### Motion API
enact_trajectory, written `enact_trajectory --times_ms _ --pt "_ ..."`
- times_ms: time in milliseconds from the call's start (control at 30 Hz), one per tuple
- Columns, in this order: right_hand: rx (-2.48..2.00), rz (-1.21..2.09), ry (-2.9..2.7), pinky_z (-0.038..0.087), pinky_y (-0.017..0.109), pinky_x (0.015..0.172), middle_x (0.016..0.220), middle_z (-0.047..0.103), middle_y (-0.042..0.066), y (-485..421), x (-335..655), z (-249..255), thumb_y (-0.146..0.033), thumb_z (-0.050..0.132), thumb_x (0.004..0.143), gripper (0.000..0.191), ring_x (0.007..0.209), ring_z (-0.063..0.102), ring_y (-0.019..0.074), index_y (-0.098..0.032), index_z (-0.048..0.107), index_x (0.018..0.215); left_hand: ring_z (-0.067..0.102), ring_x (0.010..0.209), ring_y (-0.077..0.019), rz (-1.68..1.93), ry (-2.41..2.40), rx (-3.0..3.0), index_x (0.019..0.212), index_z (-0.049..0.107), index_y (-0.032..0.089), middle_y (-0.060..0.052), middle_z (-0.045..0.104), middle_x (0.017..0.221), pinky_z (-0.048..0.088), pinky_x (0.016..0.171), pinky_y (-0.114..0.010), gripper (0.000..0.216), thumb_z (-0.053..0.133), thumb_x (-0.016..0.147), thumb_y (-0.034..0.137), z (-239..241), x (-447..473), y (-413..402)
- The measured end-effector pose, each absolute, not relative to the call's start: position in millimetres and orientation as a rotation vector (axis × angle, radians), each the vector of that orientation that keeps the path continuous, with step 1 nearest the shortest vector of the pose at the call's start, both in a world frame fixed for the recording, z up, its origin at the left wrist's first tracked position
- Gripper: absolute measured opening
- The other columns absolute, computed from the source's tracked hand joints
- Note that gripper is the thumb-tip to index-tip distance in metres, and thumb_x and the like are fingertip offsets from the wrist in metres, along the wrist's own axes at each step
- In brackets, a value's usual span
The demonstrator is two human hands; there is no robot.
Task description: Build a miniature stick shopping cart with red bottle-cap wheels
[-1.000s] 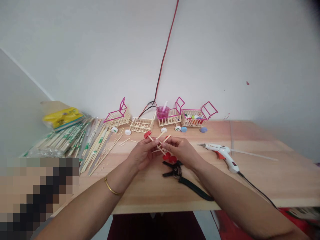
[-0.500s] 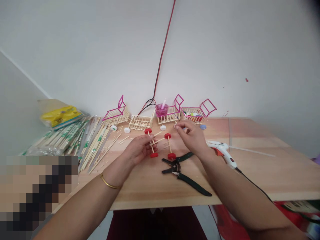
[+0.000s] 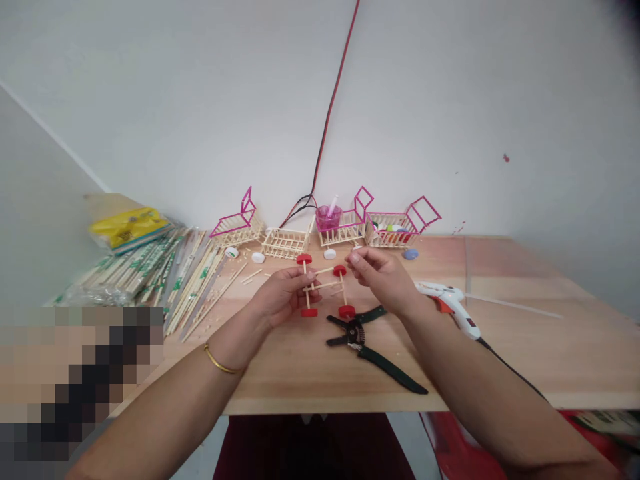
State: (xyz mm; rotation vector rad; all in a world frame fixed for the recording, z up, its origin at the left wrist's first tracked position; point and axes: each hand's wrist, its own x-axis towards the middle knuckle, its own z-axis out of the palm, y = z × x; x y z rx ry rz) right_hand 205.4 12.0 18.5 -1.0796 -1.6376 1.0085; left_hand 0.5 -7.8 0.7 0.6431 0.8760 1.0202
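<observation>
My left hand (image 3: pixel 283 293) pinches a small frame of wooden sticks with red wheels (image 3: pixel 325 287), held just above the wooden table (image 3: pixel 300 373). Two stick axles carry red bottle-cap wheels at their ends. My right hand (image 3: pixel 383 279) hovers at the frame's far right side, fingers curled with thumb and forefinger pinched on a tiny pale thing too small to name. Black pliers (image 3: pixel 370 347) lie on the table right below the frame.
A white glue gun (image 3: pixel 453 308) with its cord lies to the right. Along the wall stand several stick carts with pink frames (image 3: pixel 395 227) and a pink cup (image 3: pixel 327 217). Packs of chopsticks (image 3: pixel 165 273) are piled at the left. Loose bottle caps lie near the carts.
My right hand let go of the wheel frame, reached toward the carts at the back, and now comes back beside the frame. The left hand turned the frame flat, wheels showing.
</observation>
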Motion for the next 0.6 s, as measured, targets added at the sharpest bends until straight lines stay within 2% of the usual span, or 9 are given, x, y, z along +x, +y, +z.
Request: enact_trajectory --times_ms 133,367,467,600 --pt "-1.073 1.146 -1.743 0.04 0.025 0.058 0.072 0.06 0.0 6 201 20 -0.053 0.062 0.082 0.036 0.06 0.05 0.0103 -0.017 0.065 0.085 0.062 0.054 -0.0105 0.983 0.869 0.715 0.078 0.064 0.01 -0.002 0.065 0.069 0.054 0.058 -0.023 0.012 0.075 0.073 0.014 -3 2 -8" --pt "-1.087 1.307 -1.737 0.045 0.025 0.06 0.072 0.063 0.0 2 197 19 -0.048 0.069 0.078 0.033 0.064 0.056 0.0115 -0.017 0.064 0.088 0.06 0.054 -0.0096 0.945 0.833 0.77 0.079 0.065 0.01 -0.001 0.064 0.067 0.053 0.062 -0.026 0.026 0.083 0.067 0.023 -7 3 -9" --pt "-1.108 1.319 -1.757 0.046 0.025 0.059 0.075 0.063 0.001 2 197 19 -0.051 0.065 0.081 0.035 0.063 0.057 0.0112 -0.018 0.061 0.092 0.061 0.056 -0.0101 0.966 0.834 0.781 0.077 0.064 0.01 -0.001 0.065 0.069 0.051 0.061 -0.025 0.028 0.084 0.064 0.025 -7 3 -8" --pt "-1.125 1.26 -1.807 0.045 0.023 0.053 0.071 0.061 0.0 0 197 18 -0.058 0.051 0.088 0.04 0.057 0.055 0.0103 -0.018 0.057 0.084 0.06 0.055 -0.0099 0.993 0.87 0.8 0.078 0.064 0.01 -0.002 0.065 0.07 0.049 0.059 -0.024 0.028 0.084 0.065 0.025 -8 3 -8"
